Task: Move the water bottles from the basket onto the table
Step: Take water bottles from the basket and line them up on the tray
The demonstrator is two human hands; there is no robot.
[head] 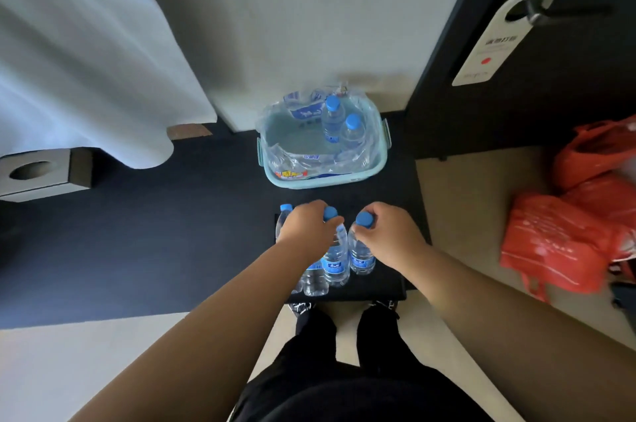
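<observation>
1. The table (137, 232) is a dark surface across the view. All the bottles we see stand over its right end.
2. The left arm (206, 335) and right arm (499, 311) are bare. They reach forward and down from the bottom corners and converge over the table's front edge, backs of the hands upward.
3. The basket (323, 182) is pale blue and sits on the table against the wall, beyond the hands and apart from them. Crumpled wrap (296, 159) lines it.
4. The left hand (306, 225) is clenched round the neck of the left bottle (335, 259), fingers curled just under its blue cap.
5. The right hand (392, 235) grasps the right bottle (361, 259) the same way, fingertips pinching below the cap.
6. Both held bottles are upright, long axis vertical, caps toward us and bases at the table's front edge. They are just beside each other. We cannot tell whether their bases rest on the table.
7. Two spare bottles (315, 280) stand upright by the left hand. One is under the wrist. Of the other, behind the hand, we see little more than its cap.
8. Two basket bottles (333, 122) stand upright in the basket's far right corner, caps up, touching each other.
</observation>
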